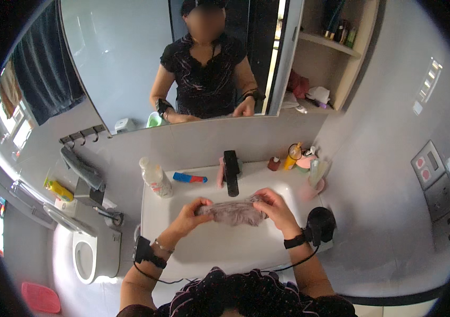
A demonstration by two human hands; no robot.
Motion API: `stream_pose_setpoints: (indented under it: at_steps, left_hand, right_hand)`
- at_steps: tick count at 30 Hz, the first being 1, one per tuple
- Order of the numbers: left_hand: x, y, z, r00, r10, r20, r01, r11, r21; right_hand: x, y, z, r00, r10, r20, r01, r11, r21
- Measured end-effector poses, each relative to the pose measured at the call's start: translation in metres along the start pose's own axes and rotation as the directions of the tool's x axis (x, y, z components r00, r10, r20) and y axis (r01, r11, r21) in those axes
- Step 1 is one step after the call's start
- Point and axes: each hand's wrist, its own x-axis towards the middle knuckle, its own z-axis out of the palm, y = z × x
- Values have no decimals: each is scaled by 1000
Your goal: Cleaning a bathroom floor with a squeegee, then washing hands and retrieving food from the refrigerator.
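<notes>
A greyish-pink cloth [235, 213] is stretched sideways above the white washbasin [225, 249]. My left hand [193, 216] pinches its left end between thumb and fingers. At the right end, my right hand [274, 208] grips the bunched fabric. The cloth sags a little between the two hands and looks crumpled. Just beyond it stands the black faucet [231, 172], its spout pointing toward me. Whether the cloth is wet cannot be seen.
Along the basin's back ledge are a white pump bottle [155, 178], a blue and red object [190, 178], a yellow bottle [292, 156] and a pink cup [313, 186]. A mirror [130, 59] hangs above, beside an open shelf [328, 43]. A toilet [86, 257] stands at left.
</notes>
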Motion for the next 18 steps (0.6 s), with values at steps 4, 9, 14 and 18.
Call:
stream_pose_setpoints:
  at_steps: [4, 9, 14, 18]
  left_hand:
    - [14, -4, -1, 965, -194, -175, 170, 975, -142]
    - [21, 11, -6, 895, -446, -7, 431, 861, 271]
    - [28, -12, -28, 965, -262, -36, 247, 941, -231]
    - [79, 26, -27, 986, -163, 16, 133, 741, -658]
  right_hand:
    - [13, -2, 5, 955, -133, -265, 161, 983, 86]
    - [34, -1, -10, 937, -147, -316, 205, 965, 160]
    - [60, -1, -13, 950, -100, -296, 185, 943, 276]
    - [104, 4, -18, 943, -89, -321, 191, 934, 303]
